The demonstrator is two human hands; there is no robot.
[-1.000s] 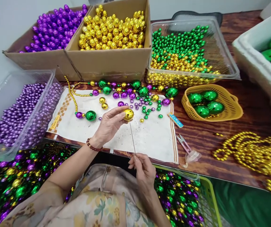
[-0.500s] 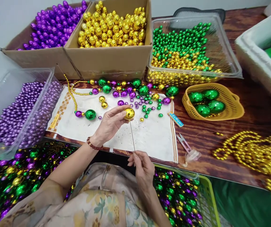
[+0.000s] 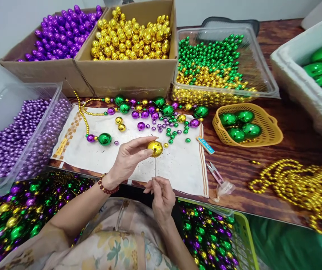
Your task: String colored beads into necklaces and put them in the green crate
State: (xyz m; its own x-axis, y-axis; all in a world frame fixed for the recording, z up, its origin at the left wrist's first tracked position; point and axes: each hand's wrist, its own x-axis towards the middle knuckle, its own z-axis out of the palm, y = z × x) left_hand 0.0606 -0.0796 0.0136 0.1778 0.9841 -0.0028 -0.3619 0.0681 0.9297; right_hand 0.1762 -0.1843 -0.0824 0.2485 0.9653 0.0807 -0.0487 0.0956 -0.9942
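Above the white towel (image 3: 177, 168), my left hand (image 3: 127, 161) pinches a large shiny gold bead (image 3: 155, 149) between thumb and fingers. My right hand (image 3: 162, 197), lower and nearer my body, is closed on a thin needle (image 3: 155, 167) that stands upright, its top end meeting the underside of the bead. Whether the tip is inside the bead's hole cannot be seen. Small green beads (image 3: 172, 131), purple beads and a pair of gold beads (image 3: 120, 124) lie loose on the towel. A strung bead garland (image 3: 104, 139) runs along its far and left sides.
Cardboard boxes of purple beads (image 3: 62, 33) and gold beads (image 3: 132, 37) stand behind. Plastic bins hold lilac beads (image 3: 17, 138) and green-and-gold beads (image 3: 211, 56). To the right are a yellow basket (image 3: 273, 138), thread snips (image 3: 217, 174), gold bead strands (image 3: 298, 187) and a foam box (image 3: 287, 63).
The gold bead and my left hand are lower in view, and the needle has gone from slanted to nearly upright. My right hand has shifted slightly left. The whole view has also shifted a little.
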